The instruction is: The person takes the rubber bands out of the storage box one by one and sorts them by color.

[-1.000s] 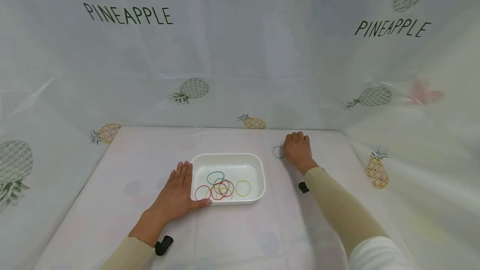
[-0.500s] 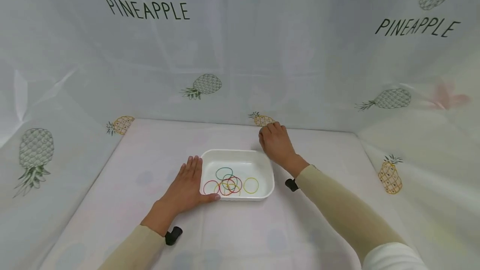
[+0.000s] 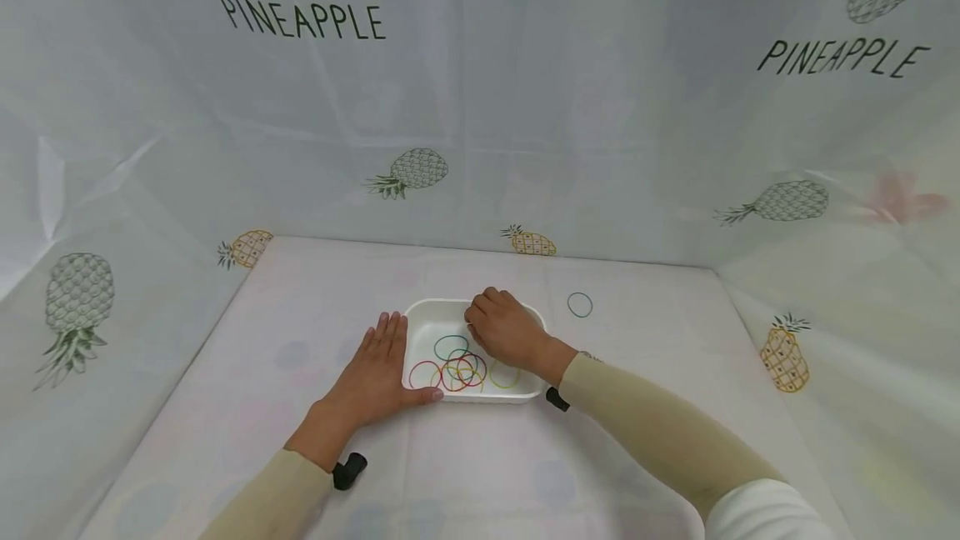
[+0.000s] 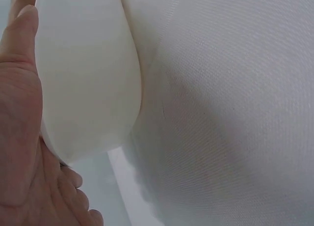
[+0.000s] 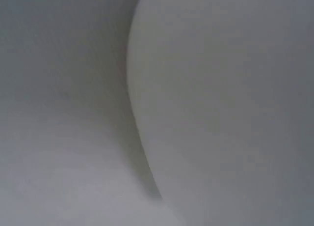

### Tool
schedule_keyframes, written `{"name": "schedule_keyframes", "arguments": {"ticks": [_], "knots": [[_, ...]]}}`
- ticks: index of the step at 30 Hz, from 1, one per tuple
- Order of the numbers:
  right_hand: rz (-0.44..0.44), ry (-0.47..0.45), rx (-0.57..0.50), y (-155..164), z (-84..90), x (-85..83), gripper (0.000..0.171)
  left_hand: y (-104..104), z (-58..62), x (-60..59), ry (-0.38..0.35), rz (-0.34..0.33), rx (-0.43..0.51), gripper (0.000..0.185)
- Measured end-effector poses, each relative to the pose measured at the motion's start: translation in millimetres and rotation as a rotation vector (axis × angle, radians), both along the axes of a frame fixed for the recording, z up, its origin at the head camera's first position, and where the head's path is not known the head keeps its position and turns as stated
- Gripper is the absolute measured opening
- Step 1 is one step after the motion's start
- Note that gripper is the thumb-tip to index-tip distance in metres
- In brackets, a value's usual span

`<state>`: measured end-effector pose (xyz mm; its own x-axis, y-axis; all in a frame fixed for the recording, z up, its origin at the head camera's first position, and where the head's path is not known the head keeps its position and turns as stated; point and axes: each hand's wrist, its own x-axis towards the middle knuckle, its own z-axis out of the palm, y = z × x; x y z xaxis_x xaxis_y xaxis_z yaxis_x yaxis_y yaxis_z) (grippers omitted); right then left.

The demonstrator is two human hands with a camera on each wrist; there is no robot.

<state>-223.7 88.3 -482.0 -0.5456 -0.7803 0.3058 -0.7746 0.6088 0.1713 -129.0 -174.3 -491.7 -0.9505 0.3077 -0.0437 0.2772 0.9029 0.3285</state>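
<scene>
A white rectangular tray (image 3: 487,398) stands on the table, with several thin rubber bands inside: green (image 3: 452,336), red (image 3: 425,362) and yellow (image 3: 504,387), many overlapping. My left hand (image 3: 369,383) lies flat along its left side, fingers straight, thumb at the near edge; the left wrist view shows the palm against the tray's outer wall (image 4: 88,78). Over the tray's back right part is my right hand (image 3: 506,330), fingers curled downward. I cannot tell whether a band is between those fingertips. The right wrist view shows only the tray's blurred wall (image 5: 211,108) and cloth.
A single green rubber band (image 3: 580,317) lies on the table right of the tray. A pale cloth (image 3: 480,473) covers the table. Pineapple-printed sheets (image 3: 525,107) hang behind and at both sides.
My right hand has moved left from beside the loose green band to over the tray; that band is still on the table. My left hand keeps its place at the tray. The head view has shifted slightly.
</scene>
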Motion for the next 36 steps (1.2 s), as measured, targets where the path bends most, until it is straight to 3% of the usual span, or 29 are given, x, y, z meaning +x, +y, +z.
{"name": "schedule_keyframes", "arguments": {"ticks": [7, 17, 25, 36], "knots": [[0.031, -0.051, 0.132, -5.0, -12.4, 7.7, 0.016, -0.2, 0.2, 0.9, -0.007, 0.0, 0.001, 0.137], [0.055, -0.05, 0.198, -3.6, -25.0, 13.7, 0.026, -3.0, -2.3, 1.5, -0.005, 0.005, 0.005, 0.137], [0.059, -0.074, 0.261, -2.0, -25.4, 12.9, 0.028, -2.3, -4.2, -1.6, -0.011, 0.005, 0.0, 0.138], [0.077, -0.006, 0.359, 13.5, -17.3, 16.6, 0.015, -2.9, -6.7, -2.4, -0.007, 0.0, 0.012, 0.137]]}}
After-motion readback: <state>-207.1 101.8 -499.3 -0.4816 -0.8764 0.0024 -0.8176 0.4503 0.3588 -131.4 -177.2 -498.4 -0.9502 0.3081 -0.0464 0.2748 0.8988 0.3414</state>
